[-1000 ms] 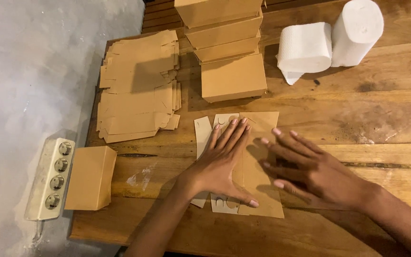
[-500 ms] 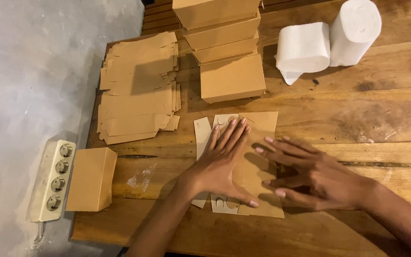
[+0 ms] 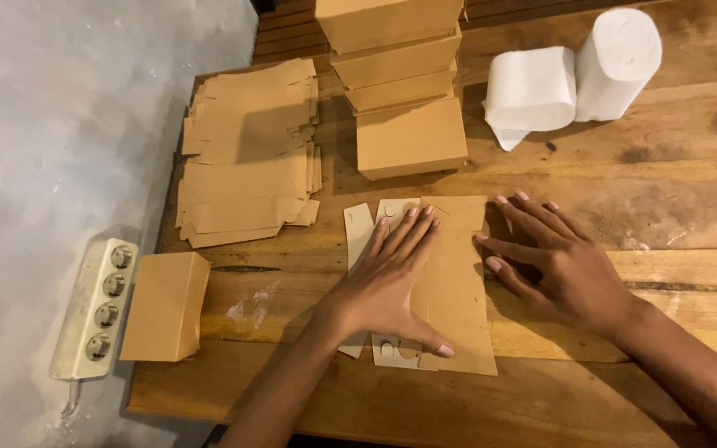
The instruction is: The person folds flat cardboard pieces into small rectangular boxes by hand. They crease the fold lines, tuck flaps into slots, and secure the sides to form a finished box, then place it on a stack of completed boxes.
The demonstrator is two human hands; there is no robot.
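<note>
Left hand (image 3: pixel 392 278) flat and wide on the cardboard sheet (image 3: pixel 458 282), long side running up the frame, right hand (image 3: pixel 562 265) spread touching its right edge.

Wooden table (image 3: pixel 674 191) bearing flat cardboard blanks (image 3: pixel 246 153), folded boxes (image 3: pixel 408 137), paper rolls (image 3: pixel 570 79), one flat blank (image 3: pixel 458 282) under hands

The flat box blank (image 3: pixel 458 282) is plain kraft brown, the same shade as the stack of flat blanks (image 3: pixel 246 153), the folded boxes (image 3: pixel 408 137) and the lone box (image 3: pixel 163 307). The two paper rolls (image 3: pixel 570 79) are white, the power strip (image 3: pixel 93 307) cream with grey sockets. The wooden table (image 3: pixel 682 191) is warm orange-brown with dark grain streaks; the floor (image 3: pixel 51 124) is mottled pale grey.
</note>
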